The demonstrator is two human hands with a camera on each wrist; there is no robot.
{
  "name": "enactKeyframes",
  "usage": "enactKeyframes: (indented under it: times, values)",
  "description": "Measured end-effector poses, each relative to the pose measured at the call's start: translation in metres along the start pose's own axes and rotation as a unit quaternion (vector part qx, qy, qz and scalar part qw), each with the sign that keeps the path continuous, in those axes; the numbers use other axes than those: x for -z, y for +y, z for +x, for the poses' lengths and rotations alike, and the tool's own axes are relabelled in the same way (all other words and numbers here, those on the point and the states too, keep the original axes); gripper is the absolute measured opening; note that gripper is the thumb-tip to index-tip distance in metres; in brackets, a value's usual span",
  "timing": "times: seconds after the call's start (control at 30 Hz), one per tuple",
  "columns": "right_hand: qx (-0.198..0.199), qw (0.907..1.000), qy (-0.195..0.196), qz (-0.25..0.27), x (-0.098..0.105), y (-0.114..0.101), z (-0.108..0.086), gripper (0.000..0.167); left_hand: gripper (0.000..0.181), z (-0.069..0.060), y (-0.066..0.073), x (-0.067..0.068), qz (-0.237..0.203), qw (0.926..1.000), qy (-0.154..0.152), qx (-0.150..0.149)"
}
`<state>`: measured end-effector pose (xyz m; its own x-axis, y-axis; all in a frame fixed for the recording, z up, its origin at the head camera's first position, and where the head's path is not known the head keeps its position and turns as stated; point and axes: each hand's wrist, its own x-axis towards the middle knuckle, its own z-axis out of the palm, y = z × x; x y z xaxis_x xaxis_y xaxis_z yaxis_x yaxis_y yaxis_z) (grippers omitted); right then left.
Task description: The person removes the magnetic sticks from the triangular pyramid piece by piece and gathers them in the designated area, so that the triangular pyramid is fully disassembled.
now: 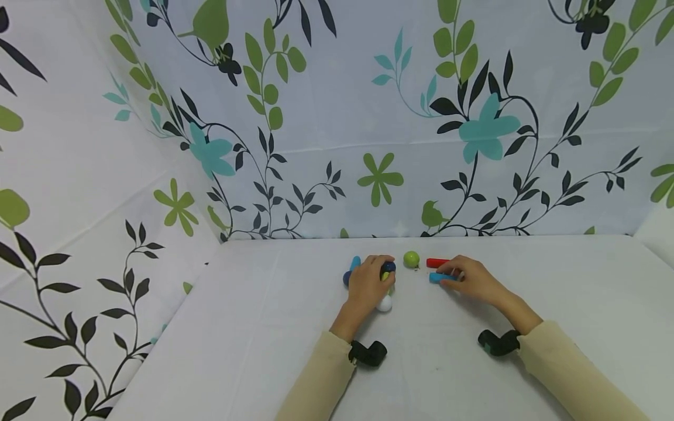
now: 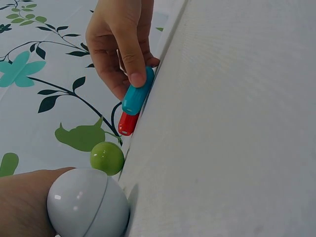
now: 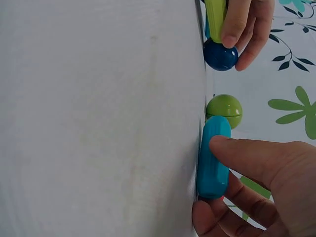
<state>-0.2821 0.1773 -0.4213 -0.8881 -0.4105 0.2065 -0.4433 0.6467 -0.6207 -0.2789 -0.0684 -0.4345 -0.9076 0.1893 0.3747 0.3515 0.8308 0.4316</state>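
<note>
At your left, a pale-blue stick point(image 1: 356, 262) and an outer navy ball point(image 1: 346, 279) show past your left hand point(image 1: 365, 286), which partly hides them, so you cannot tell whether they join. That hand's fingers curl in and pinch a second navy ball point(image 3: 220, 55) at the end of a yellow-green stick point(image 3: 215, 19), probably to keep that end steady. A white ball point(image 1: 385, 303) lies just beside the hand. A green ball point(image 1: 411, 259) sits between your hands, touched by neither. Beyond it a red stick point(image 1: 436, 263) lies near a sky-blue stick point(image 3: 214, 158) that your right hand point(image 1: 474, 282) pinches between thumb and curled fingers, seemingly from the side so its leading end stays free.
</note>
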Motion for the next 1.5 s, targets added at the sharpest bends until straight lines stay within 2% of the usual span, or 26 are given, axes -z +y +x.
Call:
enactKeyframes:
  times: [0.37, 0.53, 0.87, 1.2, 1.37, 1.43, 1.5]
  values:
    - [0.002, 1.0000, 0.002, -0.008, -0.001, 0.001, 0.003, 0.019, 0.031, 0.000, -0.001, 0.000, -0.006, 1.0000, -0.004, -0.003]
    - [-0.007, 1.0000, 0.004, -0.001, -0.001, 0.000, 0.002, 0.020, 0.031, 0.000, -0.001, 0.001, -0.008, 1.0000, -0.004, -0.005]
    - [0.001, 0.9998, 0.013, 0.014, -0.001, 0.003, 0.001, 0.019, 0.031, 0.000, -0.001, -0.001, 0.005, 1.0000, -0.008, 0.000]
    - [-0.007, 0.9997, 0.020, 0.014, -0.001, -0.003, 0.004, 0.019, 0.027, 0.002, -0.004, 0.001, 0.000, 0.9997, 0.006, -0.022]
    - [0.009, 0.9993, 0.034, 0.012, -0.001, -0.005, 0.005, 0.017, 0.021, 0.003, -0.005, 0.005, -0.033, 0.9971, 0.048, -0.049]
    - [0.021, 0.9988, 0.042, 0.013, -0.002, -0.006, 0.006, 0.017, 0.018, 0.002, -0.007, 0.005, -0.035, 0.9947, 0.073, -0.063]
    - [0.036, 0.9981, 0.047, 0.017, -0.003, -0.007, 0.006, 0.016, 0.015, 0.001, -0.010, 0.005, -0.026, 0.9937, 0.088, -0.064]
